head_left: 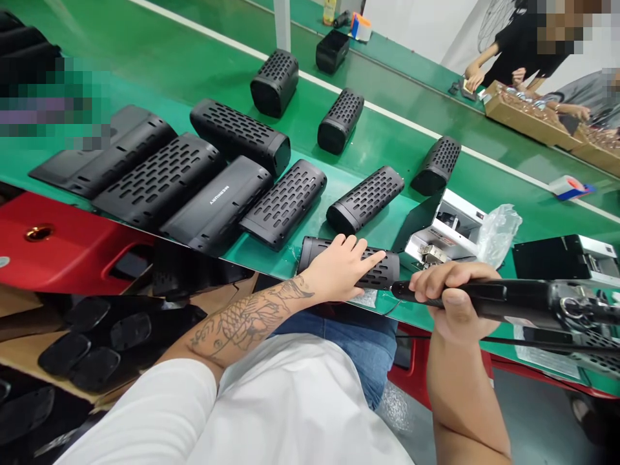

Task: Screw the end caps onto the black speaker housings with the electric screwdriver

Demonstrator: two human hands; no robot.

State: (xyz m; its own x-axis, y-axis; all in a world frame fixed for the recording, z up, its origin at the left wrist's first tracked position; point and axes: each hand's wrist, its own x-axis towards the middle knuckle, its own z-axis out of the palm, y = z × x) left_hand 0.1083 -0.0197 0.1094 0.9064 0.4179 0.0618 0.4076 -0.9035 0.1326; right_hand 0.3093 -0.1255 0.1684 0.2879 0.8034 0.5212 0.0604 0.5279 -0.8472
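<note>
- Head view: I read white lettering, seemingly "MERKURY", on a lettered casing (217, 203) lying left of the left hand, among other black casings.
- Beyond the right hand, a silver-and-black machine (445, 226) carries dark print and a patch of red writing, too small for me to make out.
- I see the left hand (341, 271) palm down with fingers spread, resting on the slotted casing (382, 276) rather than closing around it.
- That slotted casing lies directly beneath those fingers, on its side near the edge of the green table (145, 64).
- I have the right hand (458, 290) wrapped firmly round a black driver (523, 297), which points left from the fist.
- Its tip is at the slotted casing's right end; I cannot tell whether it sits in a hole.
- Just past the left hand lies a perforated casing (368, 199); past the right, beside the machine, a clear plastic bag (498, 232).
</note>
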